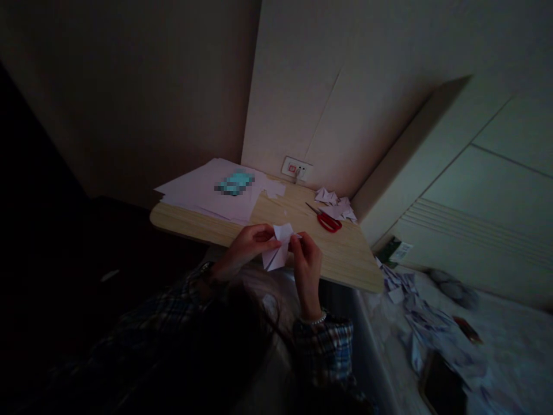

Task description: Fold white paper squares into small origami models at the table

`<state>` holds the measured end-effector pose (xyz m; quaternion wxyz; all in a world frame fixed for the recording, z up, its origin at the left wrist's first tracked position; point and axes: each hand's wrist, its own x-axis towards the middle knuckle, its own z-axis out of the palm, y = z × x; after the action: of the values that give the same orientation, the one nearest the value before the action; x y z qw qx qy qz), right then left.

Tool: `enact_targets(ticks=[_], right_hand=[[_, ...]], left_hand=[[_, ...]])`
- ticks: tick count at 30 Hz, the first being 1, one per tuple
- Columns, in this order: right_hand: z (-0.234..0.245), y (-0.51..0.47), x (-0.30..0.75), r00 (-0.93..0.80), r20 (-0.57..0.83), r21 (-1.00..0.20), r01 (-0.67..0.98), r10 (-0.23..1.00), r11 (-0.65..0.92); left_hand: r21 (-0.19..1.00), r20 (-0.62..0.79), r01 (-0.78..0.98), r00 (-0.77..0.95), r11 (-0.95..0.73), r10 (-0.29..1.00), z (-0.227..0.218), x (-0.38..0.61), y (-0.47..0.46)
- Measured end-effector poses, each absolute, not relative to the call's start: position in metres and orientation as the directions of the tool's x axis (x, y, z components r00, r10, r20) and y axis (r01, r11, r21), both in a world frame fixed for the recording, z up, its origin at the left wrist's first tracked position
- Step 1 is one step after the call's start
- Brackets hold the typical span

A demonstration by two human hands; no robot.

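Note:
Both hands hold one folded piece of white paper point(279, 249) above the near edge of a small wooden table point(345, 259). My left hand point(246, 246) pinches the paper's left side, fingers curled. My right hand point(307, 259) grips its right side with thumb and fingers closed on the top fold. Plaid sleeves cover both forearms, and a bead bracelet sits on the right wrist.
Red-handled scissors point(326, 220) lie on the table to the right. A small heap of folded paper pieces point(337, 204) sits by the wall. Flat white sheets point(207, 193) cover the table's left part. More paper pieces point(415, 311) lie scattered on the bed at right.

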<state>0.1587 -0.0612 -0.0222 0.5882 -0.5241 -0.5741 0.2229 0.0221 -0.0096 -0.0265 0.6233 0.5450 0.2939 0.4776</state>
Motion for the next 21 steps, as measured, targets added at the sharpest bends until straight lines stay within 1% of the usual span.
enact_targets(ticks=[3,6,8,10,12,14,21], right_hand=[[-0.0225,-0.0601,0.1581,0.247,0.452,-0.871,0.329,0.857,0.364],[-0.0223,-0.0588,0.1561,0.246,0.46,-0.871,0.312,0.853,0.379],[-0.0223,-0.0588,0.1544,0.221,0.49,-0.853,0.323,0.843,0.411],[-0.0221,-0.0597,0.1531,0.131,0.566,-0.785,0.386,0.814,0.484],[-0.0217,-0.0609,0.1528,0.002,0.638,-0.682,0.466,0.77,0.564],[-0.0215,-0.0616,0.1538,-0.085,0.668,-0.605,0.518,0.74,0.605],[-0.0259,-0.0588,0.1587,-0.114,0.701,-0.521,0.592,0.704,0.614]], left_hand=[[0.956,0.14,-0.292,0.356,-0.032,0.924,-0.0266,0.0233,-0.009],[0.936,0.148,-0.348,0.232,-0.06,0.961,-0.0253,0.024,-0.0092],[0.917,0.156,-0.39,0.145,-0.088,0.977,-0.024,0.024,-0.0098],[0.897,0.158,-0.429,0.085,-0.107,0.984,-0.0227,0.0239,-0.011],[0.877,0.152,-0.469,0.057,-0.108,0.987,-0.0215,0.0238,-0.0124],[0.855,0.151,-0.507,0.048,-0.106,0.987,-0.0206,0.024,-0.0136],[0.803,0.168,-0.589,0.081,-0.089,0.982,-0.0209,0.0248,-0.0127]])
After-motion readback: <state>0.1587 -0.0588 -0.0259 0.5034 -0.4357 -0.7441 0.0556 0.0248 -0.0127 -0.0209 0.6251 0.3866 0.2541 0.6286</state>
